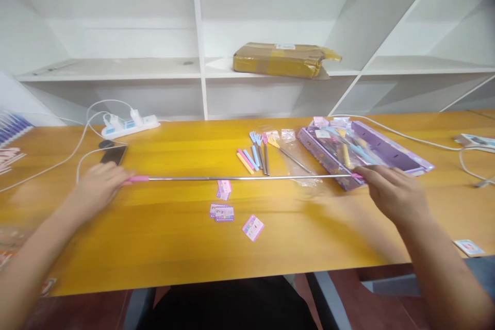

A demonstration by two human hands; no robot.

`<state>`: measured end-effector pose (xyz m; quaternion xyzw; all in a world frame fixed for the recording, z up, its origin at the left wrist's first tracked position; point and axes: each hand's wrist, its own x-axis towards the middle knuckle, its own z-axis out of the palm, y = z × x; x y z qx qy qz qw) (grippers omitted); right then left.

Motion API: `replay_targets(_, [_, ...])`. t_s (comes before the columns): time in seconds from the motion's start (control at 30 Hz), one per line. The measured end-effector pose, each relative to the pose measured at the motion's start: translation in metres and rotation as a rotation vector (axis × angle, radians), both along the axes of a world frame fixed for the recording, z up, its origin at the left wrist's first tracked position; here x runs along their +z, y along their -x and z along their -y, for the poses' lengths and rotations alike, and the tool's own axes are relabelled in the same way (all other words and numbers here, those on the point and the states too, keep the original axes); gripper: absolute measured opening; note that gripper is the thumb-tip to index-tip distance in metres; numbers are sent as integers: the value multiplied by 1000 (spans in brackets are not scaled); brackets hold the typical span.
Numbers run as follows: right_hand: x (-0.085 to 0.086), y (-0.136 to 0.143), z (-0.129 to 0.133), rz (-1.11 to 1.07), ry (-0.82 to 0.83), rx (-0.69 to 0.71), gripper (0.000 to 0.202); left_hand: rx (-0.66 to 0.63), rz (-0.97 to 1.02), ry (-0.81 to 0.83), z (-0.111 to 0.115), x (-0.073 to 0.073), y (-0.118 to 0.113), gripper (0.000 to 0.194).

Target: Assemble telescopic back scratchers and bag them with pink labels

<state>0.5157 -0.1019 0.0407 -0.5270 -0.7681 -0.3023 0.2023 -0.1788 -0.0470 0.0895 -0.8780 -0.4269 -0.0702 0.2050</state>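
Observation:
Stretched level between my two hands is a telescopic back scratcher (pixel 232 179), its thin metal rod drawn out long. My left hand (pixel 101 185) closes round the end of its pink handle. At the other end my right hand (pixel 390 191) grips the pink head, which the fingers mostly cover. Behind the rod lie several more back scratchers (pixel 265 152) with blue, pink and yellow claw heads. Coloured handle sleeves (pixel 247 161) rest beside them. Small pink and purple cards (pixel 224 212) are spread on the table in front of the rod.
A purple box (pixel 390 147) with bagged items stands open near my right hand. Clear plastic bags (pixel 297 157) lie beside it. Back left are a power strip (pixel 131 125), white cables and a dark phone (pixel 115 154). A taped carton (pixel 282 60) sits on the shelf.

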Motion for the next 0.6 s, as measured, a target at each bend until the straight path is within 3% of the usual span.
replay_targets(0.1, [-8,-25,16,-138,167,-161,27,-14,13,47,11,-11,18,34])
replay_targets(0.3, [5,16,34,-490,340,-307,28,-68,64,-25,18,-17,4,25])
replay_targets(0.43, [15,16,34,-634,470,-387,24,-73,85,2,22,-15,-1,24])
replay_targets(0.6, [12,10,30,-674,385,-449,21,-65,127,79,23,-19,-7,28])
